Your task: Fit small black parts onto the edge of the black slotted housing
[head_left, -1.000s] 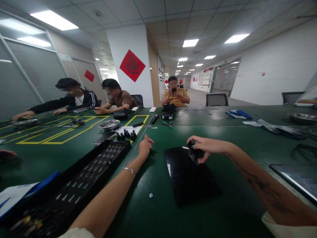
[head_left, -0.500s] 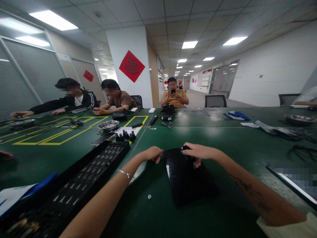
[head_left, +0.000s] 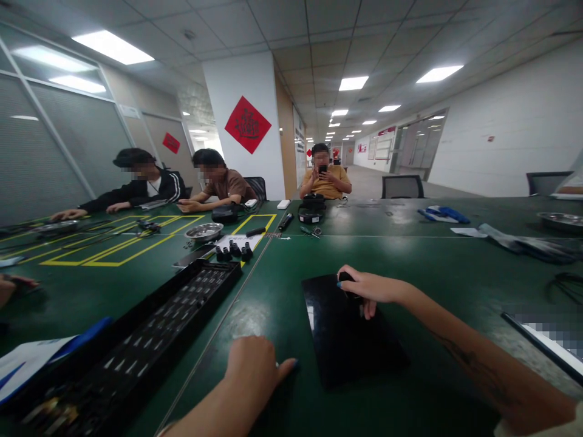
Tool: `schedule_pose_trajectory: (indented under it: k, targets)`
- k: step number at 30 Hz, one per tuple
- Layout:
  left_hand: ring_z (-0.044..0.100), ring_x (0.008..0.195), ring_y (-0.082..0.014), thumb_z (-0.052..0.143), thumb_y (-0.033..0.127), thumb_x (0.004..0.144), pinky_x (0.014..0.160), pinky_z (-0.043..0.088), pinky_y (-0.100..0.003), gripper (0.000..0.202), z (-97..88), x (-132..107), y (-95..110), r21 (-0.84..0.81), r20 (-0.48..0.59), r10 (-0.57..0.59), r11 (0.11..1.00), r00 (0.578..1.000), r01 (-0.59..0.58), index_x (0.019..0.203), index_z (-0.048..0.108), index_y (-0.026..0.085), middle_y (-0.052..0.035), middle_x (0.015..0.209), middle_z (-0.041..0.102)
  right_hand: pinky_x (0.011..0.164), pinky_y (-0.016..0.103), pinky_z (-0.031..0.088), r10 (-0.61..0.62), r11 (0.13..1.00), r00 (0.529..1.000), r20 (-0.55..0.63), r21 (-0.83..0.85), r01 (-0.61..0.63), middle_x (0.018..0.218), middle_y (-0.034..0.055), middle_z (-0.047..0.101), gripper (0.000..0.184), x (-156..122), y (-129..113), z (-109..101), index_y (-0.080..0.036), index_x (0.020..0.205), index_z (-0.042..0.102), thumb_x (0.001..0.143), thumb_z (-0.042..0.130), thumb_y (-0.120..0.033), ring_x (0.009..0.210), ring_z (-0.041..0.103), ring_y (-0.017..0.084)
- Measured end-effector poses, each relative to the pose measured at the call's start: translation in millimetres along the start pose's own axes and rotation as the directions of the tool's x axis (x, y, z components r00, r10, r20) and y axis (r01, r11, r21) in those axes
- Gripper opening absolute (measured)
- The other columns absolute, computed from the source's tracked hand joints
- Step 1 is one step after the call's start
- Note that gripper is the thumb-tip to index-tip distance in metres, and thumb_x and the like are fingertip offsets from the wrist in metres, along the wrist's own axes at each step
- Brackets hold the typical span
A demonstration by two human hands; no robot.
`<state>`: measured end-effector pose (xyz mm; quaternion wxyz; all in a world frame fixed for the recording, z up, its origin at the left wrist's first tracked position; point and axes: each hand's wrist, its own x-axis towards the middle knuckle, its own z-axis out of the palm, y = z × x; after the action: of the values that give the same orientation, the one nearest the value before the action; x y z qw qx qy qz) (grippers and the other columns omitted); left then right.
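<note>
**Hands at a glossy panel on a worktable**

Table (head_left: 455,273), green, fills the lower view. Long black tray (head_left: 150,340) lies at 9 o'clock of centre, its slots loaded with small pieces. Black panel (head_left: 350,346), flat and glossy, lies at 6 o'clock, apart from the tray.

Right hand (head_left: 367,288) reaches over the panel's far edge, at its 12 o'clock. The fingertips are drawn narrow around a small dark part (head_left: 347,278), which sits at or just above the panel surface (contact cannot be told).

Left hand (head_left: 252,373) rests knuckles-up on the table at 8 o'clock of the panel, off it, with the fingers curled under and the thumb out. Whether it covers anything cannot be told.

Risks, judged from this arrangement:
- The part is pinched by the fingertips alone, so a slight slip could drop it onto the glossy face and mark it.
- No hand steadies the panel, so pressure at its far edge could make it skid on the smooth tabletop.
</note>
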<state>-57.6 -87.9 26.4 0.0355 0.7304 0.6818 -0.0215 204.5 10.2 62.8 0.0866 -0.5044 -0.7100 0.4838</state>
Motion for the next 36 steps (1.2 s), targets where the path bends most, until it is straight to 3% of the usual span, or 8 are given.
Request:
schedule_pose_trajectory:
  k: [10, 16, 18, 21, 25, 28, 31, 36]
  targets:
    - [0.062, 0.069, -0.0266, 0.043, 0.025, 0.086, 0.060, 0.043, -0.033, 0.032, 16.6, -22.1, 21.5, 0.201, 0.023, 0.065, 0.977, 0.998, -0.068, 0.077, 0.070, 0.011, -0.0158, 0.066, 0.062, 0.037, 0.024, 0.050, 0.025, 0.999, 0.999, -0.038, 0.034, -0.024, 0.055, 0.0001, 0.060, 0.032, 4.5, 4.7, 3.7, -0.021, 0.114, 0.032, 0.085, 0.037, -0.034, 0.045, 0.064, 0.019]
    - [0.062, 0.073, -0.0275, 0.044, 0.014, 0.080, 0.058, 0.043, -0.032, 0.023, -11.2, 10.5, 22.8, 0.221, 0.100, 0.175, 0.956, 0.980, -0.193, 0.082, 0.067, 0.012, -0.0171, 0.077, 0.063, 0.036, 0.022, 0.050, 0.025, 0.999, 0.991, -0.130, 0.024, -0.022, 0.065, 0.0028, 0.061, 0.030, 0.8, 0.6, 5.0, -0.018, 0.109, 0.038, 0.083, 0.041, -0.032, 0.045, 0.064, 0.017]
    - [0.062, 0.071, -0.0258, 0.041, 0.024, 0.083, 0.059, 0.042, -0.032, 0.024, -22.1, 37.2, 23.9, 0.134, 0.014, 0.198, 0.971, 0.980, -0.198, 0.092, 0.062, 0.014, -0.0130, 0.075, 0.063, 0.035, 0.022, 0.049, 0.030, 0.999, 0.989, -0.144, 0.049, -0.024, 0.065, 0.0027, 0.061, 0.029, -1.0, 0.6, 3.9, -0.018, 0.108, 0.039, 0.082, 0.042, -0.031, 0.045, 0.064, 0.017]
    - [0.059, 0.071, -0.0194, 0.028, 0.029, 0.088, 0.063, 0.040, -0.028, 0.028, -22.3, 85.5, 27.2, -0.147, -0.278, 0.121, 0.975, 0.953, -0.167, 0.093, 0.054, 0.019, -0.0054, 0.075, 0.061, 0.035, 0.021, 0.048, 0.020, 0.992, 0.985, -0.169, 0.124, 0.001, 0.062, 0.0023, 0.061, 0.029, -4.1, 5.8, -0.7, -0.018, 0.107, 0.040, 0.082, 0.041, -0.031, 0.045, 0.064, 0.018]
    - [0.051, 0.058, -0.0133, 0.018, 0.029, 0.089, 0.057, 0.037, -0.022, 0.030, -0.3, 137.7, 32.7, -0.671, -0.509, -0.165, 0.691, 0.845, -0.269, 0.082, 0.045, 0.019, 0.0008, 0.062, 0.051, 0.034, 0.021, 0.047, -0.008, 0.960, 0.978, -0.207, 0.271, 0.065, 0.062, 0.0008, 0.061, 0.028, -11.0, 19.4, -9.5, -0.020, 0.107, 0.038, 0.081, 0.040, -0.032, 0.043, 0.063, 0.017]
    - [0.045, 0.052, -0.0120, 0.022, 0.033, 0.087, 0.053, 0.036, -0.022, 0.021, 15.0, 153.5, 37.3, -0.879, -0.453, -0.458, 0.371, 0.765, -0.299, 0.086, 0.038, 0.020, 0.0051, 0.056, 0.044, 0.037, 0.022, 0.048, -0.028, 0.912, 0.974, -0.226, 0.393, 0.118, 0.065, -0.0002, 0.061, 0.030, -18.0, 28.9, -13.3, -0.020, 0.107, 0.036, 0.080, 0.039, -0.032, 0.045, 0.064, 0.017]
    - [0.043, 0.048, -0.0117, 0.025, 0.035, 0.085, 0.049, 0.035, -0.021, 0.019, 25.1, 152.5, 42.8, -0.942, -0.335, -0.430, 0.142, 0.839, -0.303, 0.086, 0.037, 0.020, 0.0067, 0.052, 0.043, 0.040, 0.024, 0.049, -0.020, 0.859, 0.969, -0.246, 0.492, 0.143, 0.066, 0.0002, 0.060, 0.035, -21.9, 35.2, -11.6, -0.021, 0.111, 0.032, 0.079, 0.037, -0.034, 0.048, 0.065, 0.018]
    - [0.038, 0.043, -0.0099, 0.031, 0.041, 0.082, 0.046, 0.032, -0.021, 0.027, 36.1, 143.9, 52.6, -0.957, -0.288, -0.069, 0.065, 0.955, -0.284, 0.067, 0.038, 0.020, 0.0063, 0.045, 0.040, 0.043, 0.028, 0.049, -0.071, 0.751, 0.949, -0.306, 0.610, 0.253, 0.072, 0.0012, 0.059, 0.036, -14.4, 39.8, 3.6, -0.021, 0.110, 0.031, 0.078, 0.037, -0.036, 0.049, 0.065, 0.020]
